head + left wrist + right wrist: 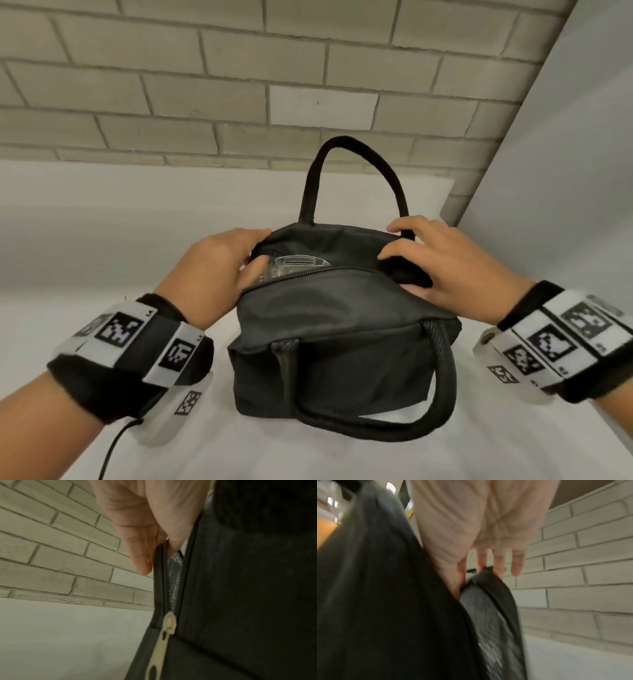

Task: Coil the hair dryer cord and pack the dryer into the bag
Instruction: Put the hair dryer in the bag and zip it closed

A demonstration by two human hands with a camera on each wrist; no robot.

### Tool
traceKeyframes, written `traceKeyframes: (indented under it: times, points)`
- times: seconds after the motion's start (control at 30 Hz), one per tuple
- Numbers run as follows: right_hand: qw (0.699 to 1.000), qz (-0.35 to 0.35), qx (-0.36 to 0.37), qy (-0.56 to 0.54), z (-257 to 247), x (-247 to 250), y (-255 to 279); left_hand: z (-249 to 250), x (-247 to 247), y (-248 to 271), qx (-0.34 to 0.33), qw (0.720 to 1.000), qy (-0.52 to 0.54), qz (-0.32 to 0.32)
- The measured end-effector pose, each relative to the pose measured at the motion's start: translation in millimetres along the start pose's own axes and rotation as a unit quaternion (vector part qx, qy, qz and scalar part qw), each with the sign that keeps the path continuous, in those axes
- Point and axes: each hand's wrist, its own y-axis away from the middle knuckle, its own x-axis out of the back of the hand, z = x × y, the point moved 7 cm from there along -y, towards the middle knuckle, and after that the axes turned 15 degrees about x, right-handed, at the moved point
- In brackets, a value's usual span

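A black fabric bag (342,335) stands on the white table, its top zipper open. My left hand (219,270) grips the left end of the far rim, thumb on top and fingers inside the opening. My right hand (445,267) pinches the right end of that rim, fingers over it and thumb tucked in; the right wrist view is blurred. Something shiny, clear-grey (294,265) shows in the gap; I cannot tell whether it is the dryer or the silver lining (173,574). A cream zipper pull (169,626) sits at the left end. No dryer cord shows.
The bag's far handle (342,144) stands upright; the near handle (442,394) hangs over the front. A brick wall (205,85) runs close behind the table and a plain wall (565,154) closes the right side. A thin black cable (113,448) trails from my left wristband.
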Motion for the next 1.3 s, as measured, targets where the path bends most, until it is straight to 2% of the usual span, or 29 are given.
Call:
traceKeyframes:
  times: [0.07,0.13,0.17,0.27,0.37,0.43,0.53,0.6,0.73,0.87,1.0,1.13,1.2,1.3]
  points:
    - [0.999,0.016,0.0,-0.04,-9,18,-3,1,1,-6,0.012,1.0,0.0,-0.001]
    - [0.996,0.058,0.008,-0.068,-27,39,-6,4,1,-8,-0.019,0.999,-0.004,-0.031]
    - [0.996,0.075,0.017,-0.052,-40,49,-10,8,1,-8,-0.045,0.998,-0.015,-0.046]
    - [0.99,0.076,0.006,0.116,-78,59,-20,14,0,-8,-0.105,0.991,-0.041,-0.075]
    - [0.984,0.049,-0.039,0.169,-98,67,-14,14,0,-10,-0.111,0.989,-0.048,-0.085]
    - [0.985,0.082,-0.052,0.144,-108,80,0,10,-1,-12,-0.114,0.989,-0.056,-0.077]
    - [0.99,0.124,-0.057,0.032,-125,91,10,10,0,-16,-0.109,0.991,-0.056,-0.056]
    - [0.996,0.073,-0.043,0.003,-132,86,-9,12,0,-18,-0.11,0.992,-0.037,-0.05]
    - [0.994,-0.091,-0.016,-0.05,-110,37,-50,9,1,-21,-0.096,0.994,-0.004,-0.048]
    - [0.991,-0.084,-0.017,-0.104,-108,19,-55,1,4,-24,-0.05,0.998,0.024,-0.02]
    - [0.988,-0.096,-0.022,-0.115,-109,12,-57,5,-2,-26,-0.041,0.999,-0.021,-0.012]
    - [0.988,-0.075,-0.009,-0.135,-104,11,-64,8,-5,-31,-0.003,0.996,-0.086,-0.038]
    - [0.981,-0.09,-0.014,-0.17,-94,6,-68,13,-1,-28,-0.051,0.99,-0.125,-0.031]
    - [0.97,-0.111,-0.041,-0.212,-79,-5,-76,21,11,-21,-0.163,0.979,-0.12,-0.02]
